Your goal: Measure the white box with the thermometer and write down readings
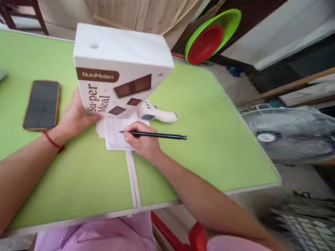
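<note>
Two bare hands work near the middle of the frame, over a green counter (78, 181). The right hand (142, 143) has its grip pressed together around a black pen (157, 135), fingers pinching the barrel close to its tip; the tip touches a sheet of handwritten paper (113, 134), and the rest of the pen points off toward the right of the frame. The left hand (74, 116), with a red thread around the wrist, is left of centre, its grip wrapped on the lower left side of a white box (117, 69). The fingers are hidden behind the box, so how far they curl cannot be told. The box is printed "NutriMotion" and "Su-per Meal" with brown squares; it is shut, tilted, and stands on or just above the top edge of the paper, so its contents do not show.

Just right of the box's lower corner lies a white handheld thermometer (157, 113), touching the counter and near the paper. A phone (42, 104) with a dark screen lies flat at the left of the frame, apart from the left hand. At the upper right, off the counter, a green basin (227, 21) leans with a red bowl (205, 43) nested inside it. A fan (290, 134) stands at the right edge.
</note>
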The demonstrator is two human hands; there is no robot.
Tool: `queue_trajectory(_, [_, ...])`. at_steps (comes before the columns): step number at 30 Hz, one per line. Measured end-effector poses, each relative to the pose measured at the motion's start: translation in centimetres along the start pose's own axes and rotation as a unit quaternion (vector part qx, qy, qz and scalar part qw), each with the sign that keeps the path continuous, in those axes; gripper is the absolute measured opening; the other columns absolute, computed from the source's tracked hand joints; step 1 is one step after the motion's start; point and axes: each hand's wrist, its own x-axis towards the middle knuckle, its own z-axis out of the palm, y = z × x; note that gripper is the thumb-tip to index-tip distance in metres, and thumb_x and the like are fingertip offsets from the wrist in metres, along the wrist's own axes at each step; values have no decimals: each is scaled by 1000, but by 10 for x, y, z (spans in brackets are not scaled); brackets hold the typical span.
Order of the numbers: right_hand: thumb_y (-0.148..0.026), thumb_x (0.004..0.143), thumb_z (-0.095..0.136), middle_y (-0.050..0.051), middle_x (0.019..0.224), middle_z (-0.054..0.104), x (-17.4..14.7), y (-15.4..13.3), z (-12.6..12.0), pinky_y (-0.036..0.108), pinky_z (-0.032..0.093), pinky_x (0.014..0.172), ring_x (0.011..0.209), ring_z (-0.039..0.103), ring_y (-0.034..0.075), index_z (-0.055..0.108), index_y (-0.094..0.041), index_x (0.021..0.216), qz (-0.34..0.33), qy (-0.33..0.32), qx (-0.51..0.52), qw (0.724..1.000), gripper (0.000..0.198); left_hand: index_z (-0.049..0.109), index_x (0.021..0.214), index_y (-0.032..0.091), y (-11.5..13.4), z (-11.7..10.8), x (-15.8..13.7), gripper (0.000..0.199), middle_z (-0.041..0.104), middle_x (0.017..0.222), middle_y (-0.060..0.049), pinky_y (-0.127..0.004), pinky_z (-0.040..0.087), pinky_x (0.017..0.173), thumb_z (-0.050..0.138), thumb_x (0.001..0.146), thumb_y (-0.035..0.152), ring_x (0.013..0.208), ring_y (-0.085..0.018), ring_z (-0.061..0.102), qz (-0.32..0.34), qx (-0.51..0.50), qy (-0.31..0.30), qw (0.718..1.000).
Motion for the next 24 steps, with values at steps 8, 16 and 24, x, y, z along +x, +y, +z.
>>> queue_trajectory(8, [-20,72,57,-4,57,60,0,4,-1,22,42,47,50,51,10,58,-21,65,0,22,-5,1000,7,46,127,25,-9,2,-1,73,52,135,-10,-56,47,108,84,66,20,130,-36,48,13,-11,-3,1000])
queue_trajectory(16, [-17,72,58,-4,58,59,-1,3,0,22,41,48,50,49,9,57,-21,65,-10,9,-14,1000,7,50,122,22,-7,1,0,68,52,135,-11,-56,46,107,84,64,17,131,-37,47,3,-12,-13,1000])
queue_trajectory(24, [-19,69,57,-5,56,60,0,2,-1,22,40,46,48,48,9,57,-21,63,12,8,-18,1000,6,46,127,22,-7,1,0,74,52,136,-11,-55,47,107,85,64,18,129,-36,48,5,-7,-9,1000])
